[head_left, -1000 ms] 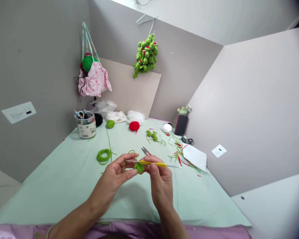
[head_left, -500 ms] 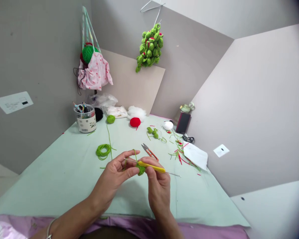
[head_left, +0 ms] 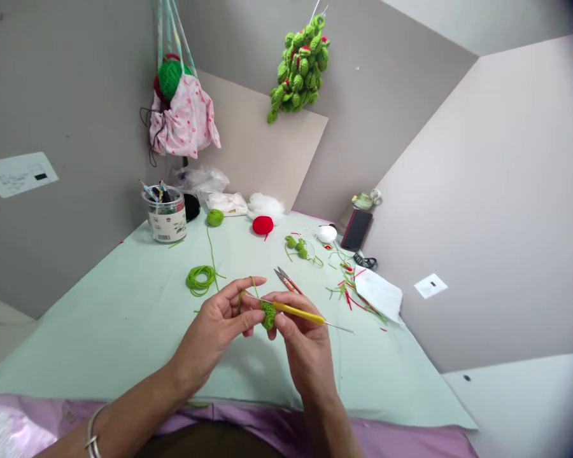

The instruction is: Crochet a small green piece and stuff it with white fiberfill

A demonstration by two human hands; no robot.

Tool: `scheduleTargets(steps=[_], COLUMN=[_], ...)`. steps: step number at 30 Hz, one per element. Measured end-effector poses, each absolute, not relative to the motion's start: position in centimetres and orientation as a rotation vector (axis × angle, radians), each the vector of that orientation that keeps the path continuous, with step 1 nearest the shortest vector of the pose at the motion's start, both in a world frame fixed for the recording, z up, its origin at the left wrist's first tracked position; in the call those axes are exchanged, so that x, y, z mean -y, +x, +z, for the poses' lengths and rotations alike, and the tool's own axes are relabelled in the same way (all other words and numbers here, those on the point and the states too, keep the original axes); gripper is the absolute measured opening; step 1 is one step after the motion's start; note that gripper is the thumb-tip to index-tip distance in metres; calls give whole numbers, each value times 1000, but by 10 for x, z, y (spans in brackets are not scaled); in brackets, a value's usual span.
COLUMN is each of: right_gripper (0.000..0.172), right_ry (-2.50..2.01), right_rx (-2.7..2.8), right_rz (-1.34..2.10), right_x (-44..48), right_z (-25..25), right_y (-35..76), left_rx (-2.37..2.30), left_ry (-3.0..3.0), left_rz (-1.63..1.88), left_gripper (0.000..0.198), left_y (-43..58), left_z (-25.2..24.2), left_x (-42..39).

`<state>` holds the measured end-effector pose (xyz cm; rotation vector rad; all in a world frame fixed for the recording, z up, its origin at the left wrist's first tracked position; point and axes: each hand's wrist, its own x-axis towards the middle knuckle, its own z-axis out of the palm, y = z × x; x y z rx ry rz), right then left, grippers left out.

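My left hand [head_left: 222, 324] pinches a small green crochet piece [head_left: 268, 313] between thumb and fingers, with green yarn looped over the forefinger. My right hand [head_left: 302, 340] grips a yellow-handled crochet hook [head_left: 300, 312], whose metal tip points into the piece. Both hands hover above the pale green table [head_left: 124, 318], near its front edge. The yarn runs back to a loose green yarn coil [head_left: 200, 279] and a small green yarn ball [head_left: 214, 217].
Orange-handled snips [head_left: 286, 280] lie just beyond my hands. A clear jar of tools [head_left: 166, 214], red crochet piece [head_left: 262, 224], white stuffing [head_left: 266, 205], small green pieces [head_left: 300, 247], yarn scraps [head_left: 346, 289], white paper [head_left: 378, 294] and phone [head_left: 356, 229] sit further back. A green crochet bunch [head_left: 302, 60] and pink bag [head_left: 184, 121] hang on the wall.
The view has tilted slightly, so the table's things sit lower and further right. My hands have stayed together on the green piece, the hook angled a little more downward to the right.
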<state>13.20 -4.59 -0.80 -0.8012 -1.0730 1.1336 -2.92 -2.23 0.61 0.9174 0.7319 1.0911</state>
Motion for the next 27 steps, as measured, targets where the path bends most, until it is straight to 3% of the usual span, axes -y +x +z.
scheduleTargets(steps=[9,16,21,27], right_gripper=[21,19,13,10], right_ry=[-909,-824,-801,-769], right_rx=[1034,1101,1144,1252], right_rz=[1240,1265,1149,1137], right_x=[49,51,50,52], right_z=[0,2,3,1], right_y=[139,143,144,146], left_rx=[-787,-477,-503,-436], left_ry=[954,794,780,673], left_rz=[1050,731,856,871], left_gripper=[46,48,59,52], left_y=[-34,-38,-30,-34], left_z=[6,5,5,7], left_x=[19,18,25,27])
